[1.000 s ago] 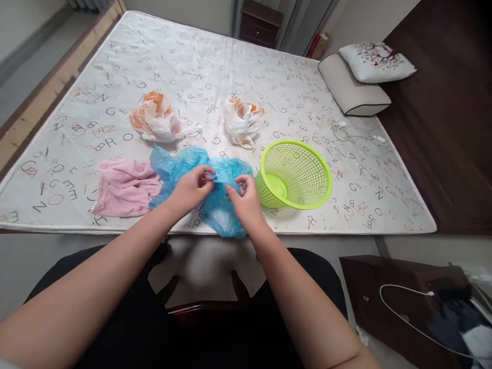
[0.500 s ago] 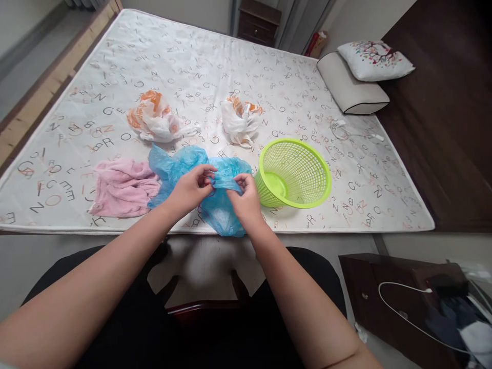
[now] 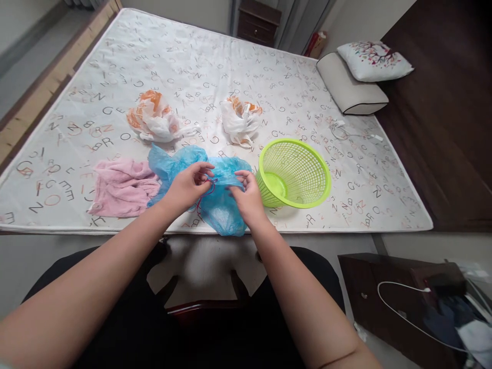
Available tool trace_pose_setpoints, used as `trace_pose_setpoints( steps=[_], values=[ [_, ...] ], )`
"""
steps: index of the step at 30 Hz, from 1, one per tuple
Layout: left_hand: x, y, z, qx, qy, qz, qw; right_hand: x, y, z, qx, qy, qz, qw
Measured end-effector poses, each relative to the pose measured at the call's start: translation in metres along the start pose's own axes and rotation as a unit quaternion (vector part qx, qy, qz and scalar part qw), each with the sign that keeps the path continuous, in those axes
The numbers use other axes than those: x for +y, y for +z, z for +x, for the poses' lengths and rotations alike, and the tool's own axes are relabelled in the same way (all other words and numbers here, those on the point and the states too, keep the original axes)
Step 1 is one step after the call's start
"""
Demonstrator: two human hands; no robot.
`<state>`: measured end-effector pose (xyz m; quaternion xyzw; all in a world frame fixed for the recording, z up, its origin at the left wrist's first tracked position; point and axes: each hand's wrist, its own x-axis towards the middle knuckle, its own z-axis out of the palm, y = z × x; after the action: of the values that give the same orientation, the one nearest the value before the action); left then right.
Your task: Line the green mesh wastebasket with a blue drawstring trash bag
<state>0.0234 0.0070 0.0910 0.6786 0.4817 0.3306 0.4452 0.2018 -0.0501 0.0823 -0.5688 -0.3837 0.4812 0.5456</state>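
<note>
A thin blue plastic bag (image 3: 223, 212) lies crumpled at the near edge of the mattress, both hands at its upper part. My left hand (image 3: 191, 183) pinches a thin red and purple string (image 3: 209, 189) beside the bag. My right hand (image 3: 248, 196) has its thumb and fingers closed on a fold of the blue bag. More crumpled blue plastic (image 3: 179, 161) lies behind my left hand, against a pink cloth (image 3: 125, 188). Whether the two blue parts are one bag I cannot tell.
A green mesh basket (image 3: 294, 174) stands tilted right of my right hand. Two crumpled white-and-orange plastic bags (image 3: 154, 118) lie farther back on the patterned mattress (image 3: 215, 61). At the far right are pillows (image 3: 374, 61) and a white cable (image 3: 340, 130).
My left hand has shifted slightly left, and the string in its fingers shows more clearly. My right hand stays nearly in place on the bag.
</note>
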Motion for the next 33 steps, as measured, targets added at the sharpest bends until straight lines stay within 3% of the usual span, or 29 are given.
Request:
trace_pose_setpoints(
  steps=[4,7,10,14,19,21,23,26,29,33],
  values=[
    [0.003,0.005,-0.002,-0.026,-0.011,-0.054,0.998,0.004,0.011,-0.008,-0.033,-0.009,-0.106,0.994],
    [0.004,0.004,-0.003,-0.029,-0.012,-0.053,0.998,0.006,0.008,-0.005,-0.029,-0.009,-0.117,0.993],
    [0.002,-0.001,-0.001,-0.024,-0.011,-0.064,0.998,0.005,-0.007,0.005,0.004,-0.044,-0.153,0.987],
    [0.003,-0.007,0.001,-0.043,-0.018,-0.103,0.994,0.003,-0.023,0.012,0.056,-0.125,-0.266,0.954],
    [0.008,-0.014,0.003,-0.030,-0.042,-0.139,0.989,0.002,-0.022,0.008,0.075,-0.101,-0.229,0.965],
    [0.008,-0.014,0.000,-0.047,-0.039,-0.090,0.994,0.001,-0.020,0.007,0.078,-0.094,-0.189,0.974],
    [0.007,-0.012,-0.003,-0.092,-0.019,0.030,0.995,-0.001,-0.018,0.006,0.072,-0.099,-0.156,0.980],
    [0.000,-0.009,-0.007,-0.143,-0.015,0.235,0.961,-0.004,-0.018,0.004,0.085,-0.110,-0.134,0.981],
    [-0.004,-0.018,-0.003,-0.097,-0.057,0.314,0.943,-0.010,-0.022,0.005,0.120,-0.116,-0.128,0.978],
    [-0.003,-0.050,0.012,0.073,-0.102,0.301,0.945,-0.019,-0.032,0.007,0.133,-0.120,-0.117,0.977]
  ],
)
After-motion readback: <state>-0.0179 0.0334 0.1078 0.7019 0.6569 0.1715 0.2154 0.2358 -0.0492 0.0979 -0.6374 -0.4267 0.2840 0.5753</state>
